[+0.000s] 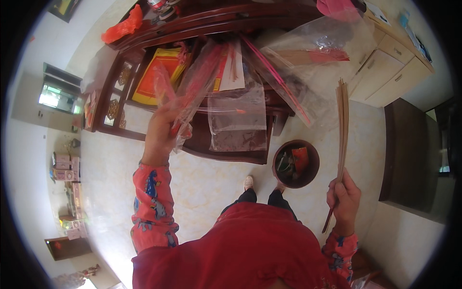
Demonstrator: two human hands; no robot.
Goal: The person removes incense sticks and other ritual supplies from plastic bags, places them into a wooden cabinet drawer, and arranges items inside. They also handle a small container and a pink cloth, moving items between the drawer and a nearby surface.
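Observation:
My right hand (344, 198) grips a bundle of brown incense sticks (341, 126), held upright off to the right side. In my left hand (162, 126) is a clear plastic bag (202, 79) with pink-red contents, blurred, above the open drawer of a dark red wooden cabinet (231, 144). Yellow and orange joss paper (158, 74) lies in the cabinet at the left. A flat clear plastic bag (238, 119) hangs over the front, below a white paper (232, 70). Pink sticks in a clear sleeve (278, 77) stick out to the right of it.
A round bin (296, 180) with rubbish inside stands on the floor by my feet. A large clear bag with reddish-brown sticks (314, 55) is at the upper right, before a light wooden cabinet (389, 72). An orange plastic bag (124, 25) lies on the cabinet top.

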